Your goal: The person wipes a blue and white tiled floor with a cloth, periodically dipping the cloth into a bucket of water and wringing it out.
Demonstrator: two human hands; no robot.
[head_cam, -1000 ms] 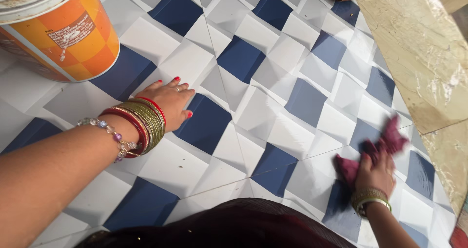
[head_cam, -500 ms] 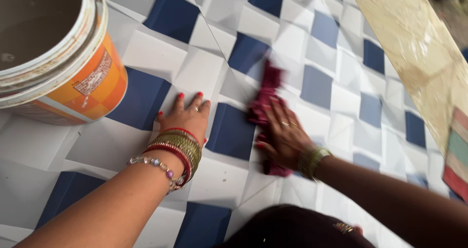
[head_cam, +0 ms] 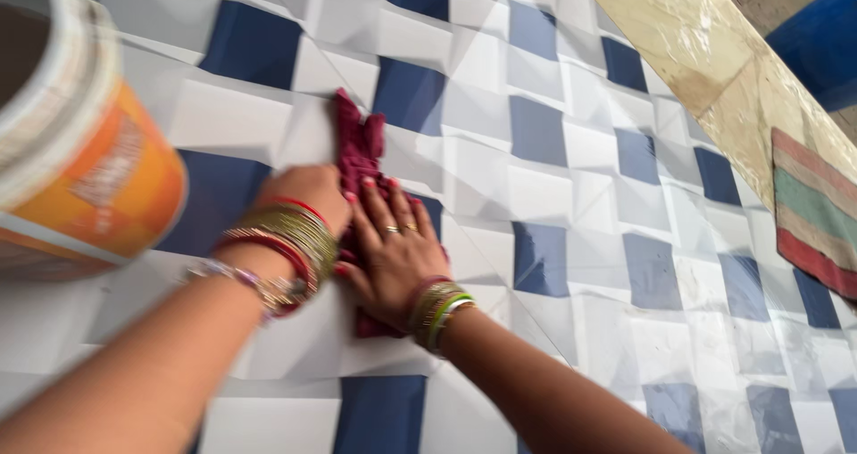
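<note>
1. A crumpled dark-red cloth rag [head_cam: 359, 150] lies on the glossy floor of blue, grey and white square tiles [head_cam: 571, 150], towards its left part.
2. The right hand [head_cam: 393, 249] lies flat on the rag, fingers spread, palm down.
3. The left hand [head_cam: 308, 191], wrist stacked with red and gold bangles [head_cam: 286, 240], touches the rag's left side; whether it grips is unclear.
4. A round orange-and-white plastic bucket [head_cam: 80, 177] stands at the left edge.
5. A striped woven mat [head_cam: 817, 208] lies at the right edge on a beige stone strip [head_cam: 714, 52].
</note>
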